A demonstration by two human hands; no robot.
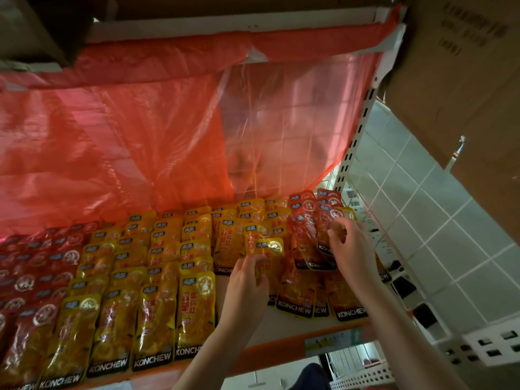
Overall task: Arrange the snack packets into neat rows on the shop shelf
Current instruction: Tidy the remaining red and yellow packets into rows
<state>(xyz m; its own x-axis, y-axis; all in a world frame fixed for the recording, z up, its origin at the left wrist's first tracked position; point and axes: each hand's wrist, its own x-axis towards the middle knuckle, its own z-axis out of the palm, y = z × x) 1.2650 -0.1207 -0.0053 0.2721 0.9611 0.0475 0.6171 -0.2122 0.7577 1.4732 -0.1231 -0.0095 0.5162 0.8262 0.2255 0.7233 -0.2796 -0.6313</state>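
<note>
KONCHEW-printed yellow packet sits pinched in the left hand grip; at two o'clock, the right hand grip pinches an orange packet.

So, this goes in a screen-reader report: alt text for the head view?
Two bare hands sort snack packets on a shop shelf: left hand holds a yellow packet, right hand holds orange packets. Neat yellow rows fill the left.

Red plastic sheet backs shelving; white tiled wall right.
</note>
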